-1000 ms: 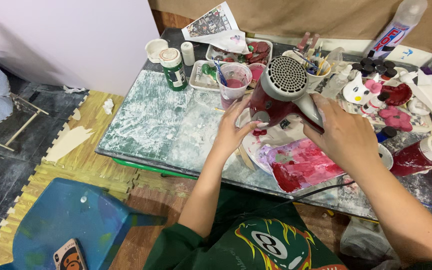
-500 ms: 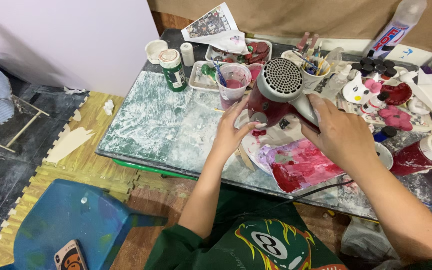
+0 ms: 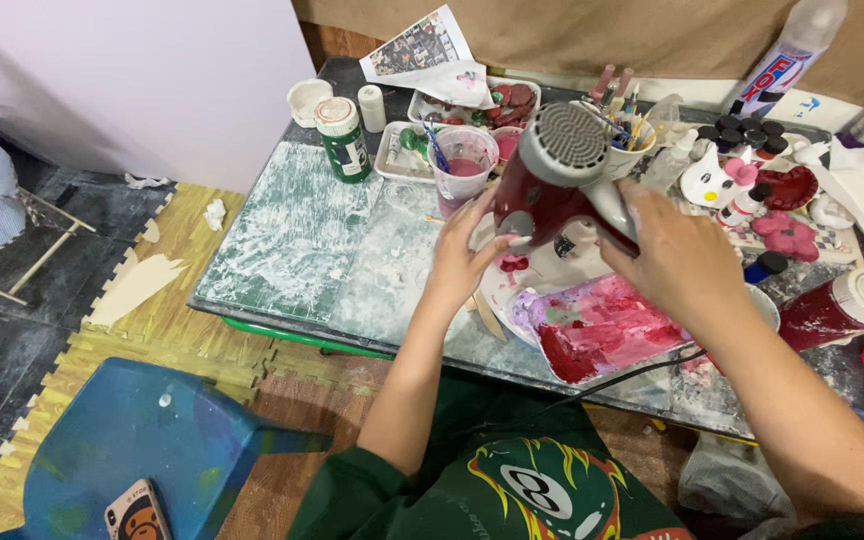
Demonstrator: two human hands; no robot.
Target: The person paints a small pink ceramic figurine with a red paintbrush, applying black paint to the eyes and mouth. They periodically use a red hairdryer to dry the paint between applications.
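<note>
The right hand grips one red hair dryer by its handle. The left hand, fingers spread open, touches one white figurine beside one paint-smeared palette near the table's front edge.

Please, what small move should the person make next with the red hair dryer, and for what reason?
Probably keep the dryer nozzle pointed down at the small painted piece. The right hand grips the red hair dryer, the left hand steadies the piece beside the paint-smeared palette, and its red paint looks wet.
</note>
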